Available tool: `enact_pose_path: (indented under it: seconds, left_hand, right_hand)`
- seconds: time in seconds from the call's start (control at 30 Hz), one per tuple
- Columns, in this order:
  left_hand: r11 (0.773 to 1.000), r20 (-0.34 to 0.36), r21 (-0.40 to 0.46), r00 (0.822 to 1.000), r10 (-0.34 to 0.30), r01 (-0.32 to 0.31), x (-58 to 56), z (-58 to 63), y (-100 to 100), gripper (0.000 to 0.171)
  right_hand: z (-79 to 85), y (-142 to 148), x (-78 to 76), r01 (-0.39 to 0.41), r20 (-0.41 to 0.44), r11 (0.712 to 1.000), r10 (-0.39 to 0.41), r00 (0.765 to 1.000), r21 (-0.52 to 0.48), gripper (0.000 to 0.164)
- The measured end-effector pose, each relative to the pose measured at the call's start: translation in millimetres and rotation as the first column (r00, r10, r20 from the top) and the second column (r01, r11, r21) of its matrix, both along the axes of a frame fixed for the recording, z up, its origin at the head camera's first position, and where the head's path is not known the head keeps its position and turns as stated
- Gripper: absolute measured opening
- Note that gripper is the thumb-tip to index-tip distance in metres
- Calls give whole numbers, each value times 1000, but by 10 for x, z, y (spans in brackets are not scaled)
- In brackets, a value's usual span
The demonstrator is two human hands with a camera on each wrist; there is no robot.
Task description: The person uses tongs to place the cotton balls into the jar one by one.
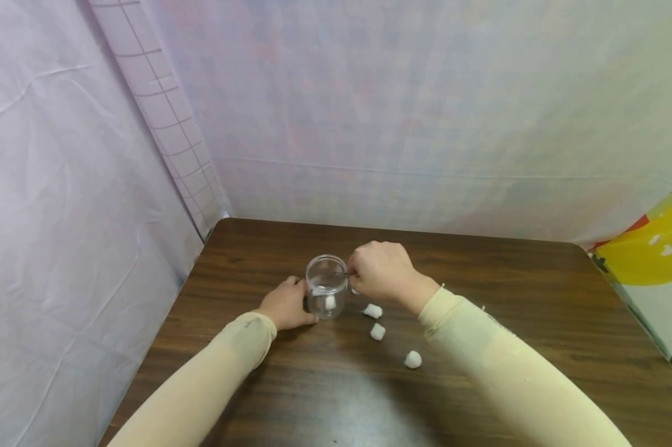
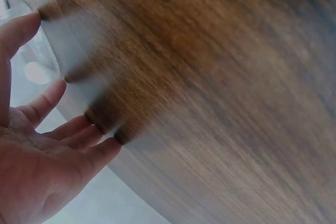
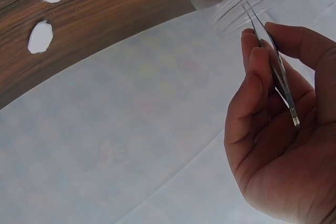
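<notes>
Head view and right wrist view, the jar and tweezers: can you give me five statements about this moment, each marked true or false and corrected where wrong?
1. The right hand holds tweezers. True.
2. The clear jar lies on its side. False: it stands upright.
3. A white cotton ball shows inside the jar. True.
4. The left hand is beside the jar. True.
5. In the head view, the loose cotton balls lie left of the jar. False: they lie to its right.

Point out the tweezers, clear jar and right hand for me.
Tweezers (image 3: 282, 74): right wrist view, middle of the arms.
Clear jar (image 1: 326, 290): head view, front rim.
Right hand (image 1: 383, 270): head view, its back.
</notes>
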State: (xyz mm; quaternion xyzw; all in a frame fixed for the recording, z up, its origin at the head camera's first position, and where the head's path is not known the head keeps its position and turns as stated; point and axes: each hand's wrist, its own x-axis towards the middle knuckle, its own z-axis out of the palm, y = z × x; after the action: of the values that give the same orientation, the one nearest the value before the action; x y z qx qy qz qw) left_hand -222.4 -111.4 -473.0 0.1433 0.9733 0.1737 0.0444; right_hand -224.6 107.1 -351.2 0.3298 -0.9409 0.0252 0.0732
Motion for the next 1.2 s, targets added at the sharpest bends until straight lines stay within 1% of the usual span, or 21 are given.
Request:
enact_pose_path:
  seconds: [0.13,0.33,0.47,0.57,0.7,0.77,0.87,0.93,1.03,1.1,1.2]
  left_hand:
    - [1000,-2,0,1000,-1,1,3,1,3,67]
    - [1000,2,-4,1000,1,-1,15,14,6,69]
    - [1000,3,-5,1000,2,-2,19,23,13,70]
    - [1000,2,-5,1000,1,-1,18,20,14,70]
    - [1000,8,-6,1000,-1,1,13,1,2,71]
    - [1000,9,-5,1000,0,1,11,-10,-18,71]
    - [1000,13,-3,1000,4,-4,14,-23,-37,71]
    - [1000,13,1,1000,6,-6,17,-35,-44,70]
    - [1000,16,9,1000,9,-9,22,-45,-43,70]
    - [1000,14,12,1000,8,-8,24,-50,-38,72]
    - [1000,8,14,1000,7,-7,29,-47,-30,73]
  right_hand:
    - [21,12,7,10,-11,1000,-10,1000,5,28]
    - [97,110,6,27,-18,999,-28,999,-25,18]
    - [157,286,-18,73,-1,996,-73,997,-44,15]
    - [162,476,-72,130,29,990,-128,991,-55,18]
    - [60,753,-193,210,82,976,-205,975,-51,21]
    - [-28,868,-265,240,114,970,-236,965,-26,18]
    - [-180,998,-358,280,165,960,-279,946,12,23]
    - [-281,1061,-406,309,201,951,-309,930,33,24]
    - [-407,1116,-453,346,229,937,-345,910,36,18]
    - [-463,1140,-476,362,231,931,-360,904,35,22]
    - [-516,1149,-508,370,227,928,-367,902,31,23]
